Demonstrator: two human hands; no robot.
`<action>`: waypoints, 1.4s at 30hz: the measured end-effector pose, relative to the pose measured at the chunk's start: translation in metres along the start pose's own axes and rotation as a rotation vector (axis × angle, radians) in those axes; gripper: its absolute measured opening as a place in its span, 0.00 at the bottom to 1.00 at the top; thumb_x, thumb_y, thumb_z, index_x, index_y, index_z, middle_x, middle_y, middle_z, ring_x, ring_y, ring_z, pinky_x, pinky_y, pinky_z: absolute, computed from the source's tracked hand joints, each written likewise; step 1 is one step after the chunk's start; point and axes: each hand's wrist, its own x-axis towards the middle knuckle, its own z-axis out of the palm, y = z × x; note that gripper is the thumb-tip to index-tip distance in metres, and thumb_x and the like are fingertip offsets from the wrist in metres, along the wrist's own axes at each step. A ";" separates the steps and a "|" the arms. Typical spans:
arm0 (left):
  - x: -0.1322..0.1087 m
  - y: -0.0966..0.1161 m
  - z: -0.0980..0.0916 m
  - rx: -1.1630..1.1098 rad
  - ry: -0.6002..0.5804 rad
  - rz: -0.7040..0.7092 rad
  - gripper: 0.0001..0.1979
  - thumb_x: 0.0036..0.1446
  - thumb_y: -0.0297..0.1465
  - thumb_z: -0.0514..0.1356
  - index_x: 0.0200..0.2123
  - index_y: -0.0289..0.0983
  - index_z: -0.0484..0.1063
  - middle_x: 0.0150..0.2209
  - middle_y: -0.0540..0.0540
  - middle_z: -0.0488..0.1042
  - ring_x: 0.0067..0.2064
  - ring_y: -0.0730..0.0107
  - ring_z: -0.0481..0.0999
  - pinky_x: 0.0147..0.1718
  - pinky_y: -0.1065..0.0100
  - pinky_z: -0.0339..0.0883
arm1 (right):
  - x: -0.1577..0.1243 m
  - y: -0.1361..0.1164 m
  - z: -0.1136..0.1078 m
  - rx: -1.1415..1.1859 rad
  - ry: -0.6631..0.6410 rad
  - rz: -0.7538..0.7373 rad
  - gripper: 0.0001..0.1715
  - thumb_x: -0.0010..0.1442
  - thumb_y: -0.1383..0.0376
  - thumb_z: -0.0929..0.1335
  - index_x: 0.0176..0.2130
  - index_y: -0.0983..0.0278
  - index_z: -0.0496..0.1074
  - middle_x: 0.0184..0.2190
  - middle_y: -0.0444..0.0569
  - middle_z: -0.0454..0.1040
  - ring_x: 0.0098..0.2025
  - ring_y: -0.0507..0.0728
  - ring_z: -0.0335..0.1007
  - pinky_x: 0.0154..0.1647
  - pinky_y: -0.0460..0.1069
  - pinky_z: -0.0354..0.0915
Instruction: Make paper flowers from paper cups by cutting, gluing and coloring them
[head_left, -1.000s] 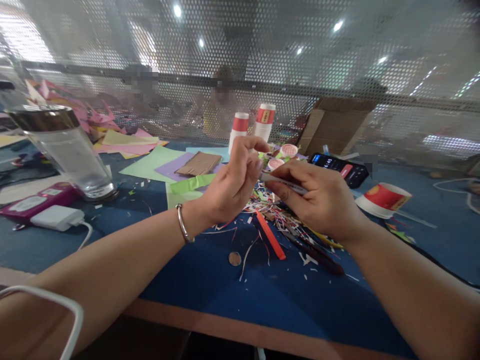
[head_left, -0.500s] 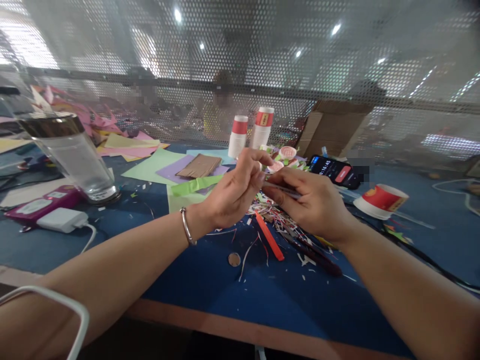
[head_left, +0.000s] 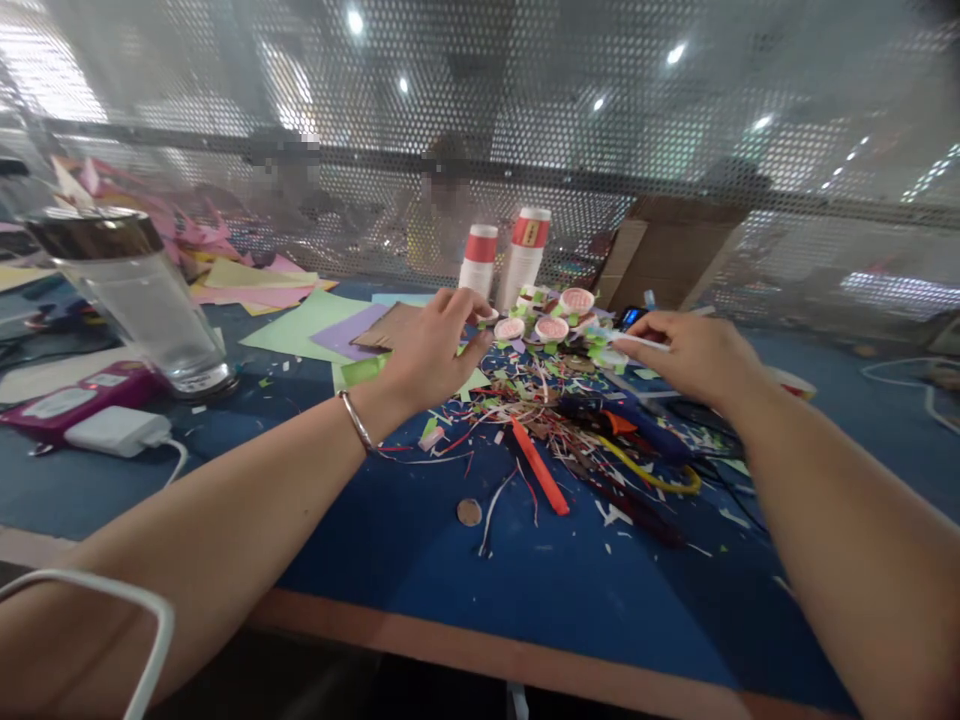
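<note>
My left hand (head_left: 436, 350) is beside a cluster of round pink-and-white discs (head_left: 551, 328), its thumb and index finger apart. At its index fingertip is a small pale disc, partly hidden by the fingers. My right hand (head_left: 686, 355) pinches a thin whitish stick (head_left: 641, 340), which points left over the discs. Bits of green paper lie among the discs. Below them spreads a heap of thin red and white strips (head_left: 525, 405), with an orange-red pen-like piece (head_left: 540, 465) at its front.
Two stacks of red-and-white paper cups (head_left: 480, 260) stand behind. Coloured paper (head_left: 289, 330), a clear bottle (head_left: 161, 310) and a purple power strip (head_left: 82, 400) are at left. Blue-handled tool (head_left: 649, 430), yellow loop (head_left: 667, 488) and coin-like disc (head_left: 469, 512) lie on the blue table (head_left: 405, 560). Cardboard (head_left: 675, 255) leans behind.
My hands have moved apart, the left one to the left and the right one to the right. The discs, strips and blue-handled tool between them now show more fully.
</note>
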 end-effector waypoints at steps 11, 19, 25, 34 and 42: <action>0.002 -0.004 -0.004 0.120 -0.075 -0.035 0.02 0.61 0.27 0.58 0.36 0.38 0.70 0.36 0.45 0.74 0.38 0.66 0.71 0.39 0.62 0.63 | 0.009 0.017 0.023 0.065 -0.112 -0.167 0.17 0.60 0.55 0.66 0.37 0.62 0.79 0.36 0.55 0.82 0.37 0.63 0.76 0.39 0.56 0.66; 0.003 -0.003 -0.006 0.074 -0.089 -0.065 0.02 0.59 0.27 0.59 0.35 0.38 0.71 0.34 0.46 0.77 0.34 0.69 0.71 0.36 0.63 0.63 | 0.010 0.004 0.032 0.162 -0.145 -0.186 0.19 0.59 0.52 0.66 0.38 0.60 0.81 0.37 0.52 0.84 0.34 0.60 0.77 0.38 0.54 0.67; 0.006 0.000 -0.021 0.207 -0.425 -0.114 0.08 0.59 0.33 0.59 0.35 0.35 0.75 0.33 0.44 0.78 0.33 0.67 0.73 0.32 0.65 0.59 | 0.008 0.000 0.026 0.165 -0.087 -0.151 0.22 0.60 0.52 0.65 0.37 0.63 0.81 0.35 0.54 0.83 0.32 0.61 0.75 0.35 0.55 0.65; 0.004 0.021 -0.054 0.247 -1.062 -0.196 0.10 0.49 0.35 0.68 0.35 0.39 0.77 0.26 0.51 0.77 0.26 0.69 0.72 0.25 0.69 0.54 | -0.003 -0.020 0.010 0.168 -0.024 -0.178 0.17 0.62 0.54 0.65 0.31 0.60 0.78 0.26 0.48 0.79 0.28 0.57 0.71 0.32 0.52 0.62; 0.005 0.017 -0.045 0.206 -0.941 -0.113 0.07 0.50 0.29 0.62 0.34 0.37 0.77 0.31 0.47 0.79 0.30 0.68 0.74 0.27 0.68 0.58 | -0.016 -0.058 -0.008 0.275 -0.059 -0.356 0.13 0.63 0.56 0.67 0.33 0.59 0.77 0.27 0.46 0.80 0.29 0.56 0.74 0.33 0.52 0.64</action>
